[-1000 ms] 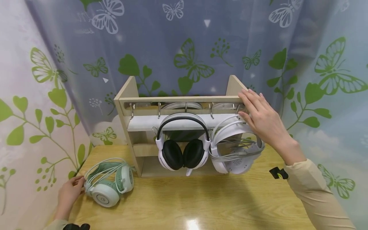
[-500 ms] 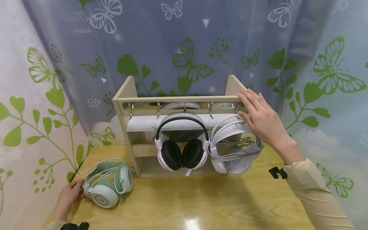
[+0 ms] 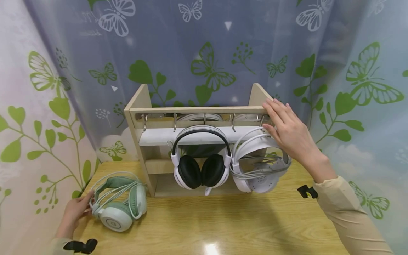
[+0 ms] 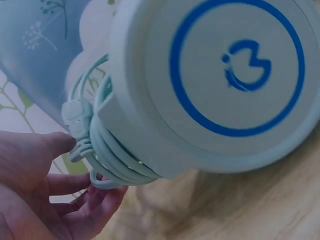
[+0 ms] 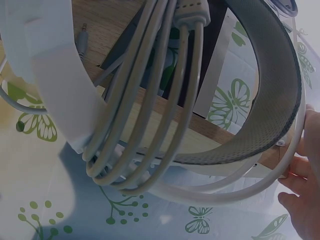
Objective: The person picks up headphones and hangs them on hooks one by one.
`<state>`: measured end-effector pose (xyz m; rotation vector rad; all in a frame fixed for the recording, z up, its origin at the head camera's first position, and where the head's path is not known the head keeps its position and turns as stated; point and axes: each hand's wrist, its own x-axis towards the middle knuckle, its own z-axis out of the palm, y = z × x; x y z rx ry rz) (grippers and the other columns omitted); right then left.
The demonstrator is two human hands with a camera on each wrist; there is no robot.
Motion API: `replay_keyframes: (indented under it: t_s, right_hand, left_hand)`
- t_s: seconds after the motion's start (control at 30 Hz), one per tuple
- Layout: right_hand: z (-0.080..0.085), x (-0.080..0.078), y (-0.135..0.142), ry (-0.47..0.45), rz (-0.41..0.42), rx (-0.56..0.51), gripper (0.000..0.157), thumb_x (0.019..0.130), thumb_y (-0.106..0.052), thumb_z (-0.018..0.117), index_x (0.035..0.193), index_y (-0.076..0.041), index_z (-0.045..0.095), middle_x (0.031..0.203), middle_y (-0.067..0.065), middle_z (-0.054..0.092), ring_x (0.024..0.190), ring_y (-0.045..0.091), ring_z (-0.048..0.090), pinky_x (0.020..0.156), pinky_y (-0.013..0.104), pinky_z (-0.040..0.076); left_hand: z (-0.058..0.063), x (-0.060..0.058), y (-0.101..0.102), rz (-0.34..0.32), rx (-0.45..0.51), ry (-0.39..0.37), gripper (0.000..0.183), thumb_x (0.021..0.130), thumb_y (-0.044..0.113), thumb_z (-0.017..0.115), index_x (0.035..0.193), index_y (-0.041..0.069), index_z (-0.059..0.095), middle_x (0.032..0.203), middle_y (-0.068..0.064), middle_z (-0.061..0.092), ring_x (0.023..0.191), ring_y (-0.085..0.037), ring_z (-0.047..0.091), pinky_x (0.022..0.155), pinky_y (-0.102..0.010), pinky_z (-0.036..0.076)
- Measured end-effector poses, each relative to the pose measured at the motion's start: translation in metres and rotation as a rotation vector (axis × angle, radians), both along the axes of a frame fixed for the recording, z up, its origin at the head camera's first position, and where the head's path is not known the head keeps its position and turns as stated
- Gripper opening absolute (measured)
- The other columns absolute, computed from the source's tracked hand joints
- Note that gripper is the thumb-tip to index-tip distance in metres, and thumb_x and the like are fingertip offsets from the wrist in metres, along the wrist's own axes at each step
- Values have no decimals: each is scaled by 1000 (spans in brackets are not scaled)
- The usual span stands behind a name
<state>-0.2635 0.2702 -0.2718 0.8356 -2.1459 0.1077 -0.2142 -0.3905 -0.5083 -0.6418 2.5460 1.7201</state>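
A pair of pale-green and white headphones (image 3: pixel 115 219) is at the left of the table, with its cable (image 4: pixel 117 160) wound in a bundle across it. My left hand (image 3: pixel 74 211) holds the headphones at that bundle, thumb on one side and fingertips below, as the left wrist view shows. My right hand (image 3: pixel 288 129) rests with extended fingers on the top right corner of a wooden rack (image 3: pixel 194 110). Under that hand hang white headphones (image 3: pixel 264 179) with grey cable looped across them. Beside these hang white headphones with black ear pads (image 3: pixel 214 170).
A row of metal hooks (image 3: pixel 175 122) runs along the rack's front rail; those on the left carry nothing. White and bare-wood shelves (image 3: pixel 159 137) lie behind. The wood-grain table (image 3: pixel 197 226) extends in front, with patterned curtains (image 3: pixel 178 46) around.
The green headphones have tipped slightly, their headband now a little higher, and the left hand has shifted with them. My right hand stays on the rack's corner.
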Motion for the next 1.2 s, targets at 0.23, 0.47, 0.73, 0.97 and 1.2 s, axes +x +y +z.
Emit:
replay_keyframes:
  t_s: [0.23, 0.47, 0.73, 0.97, 1.2]
  right_hand:
    - [0, 0, 0, -4, 3, -5, 68, 109, -51, 27, 154, -2, 41, 155, 20, 43, 147, 36, 36, 126, 48, 20]
    - [0, 0, 0, -10, -2, -12, 68, 109, -52, 26, 154, -2, 41, 155, 20, 43, 147, 35, 35, 125, 48, 20]
    - [0, 1, 0, -15, -1, -12, 69, 109, -52, 25, 154, -2, 41, 155, 20, 43, 147, 36, 35, 125, 48, 20]
    - [-1, 0, -1, -16, 3, -17, 68, 109, -52, 26, 154, -3, 41, 156, 20, 42, 147, 35, 35, 126, 47, 20]
    - [0, 0, -2, -8, 3, -16, 68, 109, -52, 25, 153, -2, 41, 155, 21, 43, 146, 36, 36, 126, 48, 20]
  left_hand:
    - [9, 1, -1, -63, -10, 29, 74, 107, 41, 46, 138, -25, 40, 89, 6, 68, 73, 8, 59, 71, -23, 61]
    - [20, 4, 6, -123, -45, 55, 77, 108, 44, 41, 144, -23, 33, 116, -15, 69, 77, 14, 57, 76, -21, 60]
    - [28, 10, 10, -126, 78, 63, 77, 109, 47, 36, 146, -20, 31, 96, 20, 67, 79, 11, 63, 75, -19, 59]
    - [35, 16, 16, -148, 122, 75, 82, 107, 51, 39, 150, -18, 25, 95, 24, 63, 82, 9, 65, 76, -20, 59]
    - [37, 24, 20, -176, 95, 92, 88, 104, 50, 49, 153, -17, 21, 108, 9, 74, 87, 9, 67, 83, -22, 60]
